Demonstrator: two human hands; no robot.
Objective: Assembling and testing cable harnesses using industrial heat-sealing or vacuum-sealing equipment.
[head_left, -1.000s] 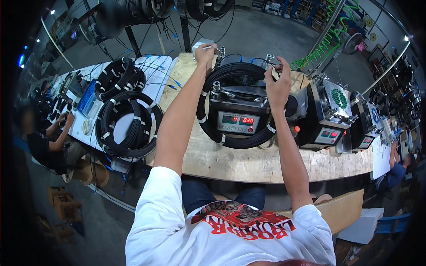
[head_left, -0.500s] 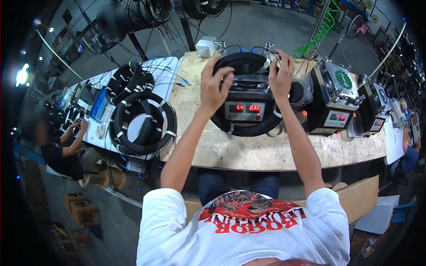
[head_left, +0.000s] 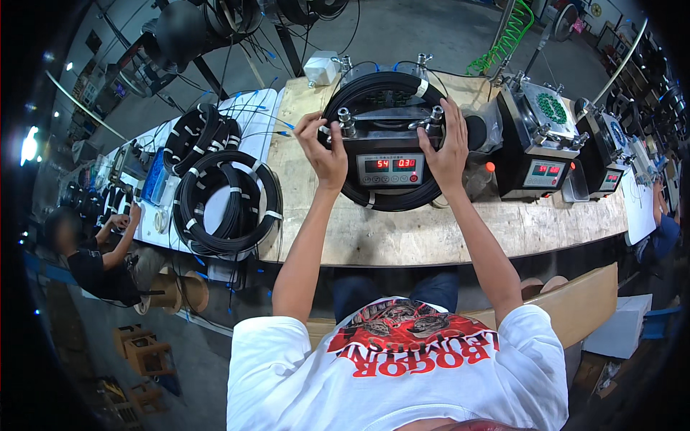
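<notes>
In the head view, a black cable coil [head_left: 374,80] bound with white ties sits around a black tester [head_left: 390,164] with a lit red display, its upper arc at the back and its lower arc below the front panel, on the wooden surface [head_left: 345,244]. The left hand [head_left: 323,152] is at the coil's left side, fingers bent outward and thumb toward the tester. The right hand [head_left: 447,152] is at the right side, fingers spread along the outer edge and thumb near a metal clamp [head_left: 436,115]. Whether either grip closes on the coil cannot be told. Behind the coil's left side stands a small white box [head_left: 320,70]. An orange-capped bottle [head_left: 477,178] stands to the right, just beside a second tester [head_left: 537,172]. More cable coils [head_left: 270,214] lie to the left.
</notes>
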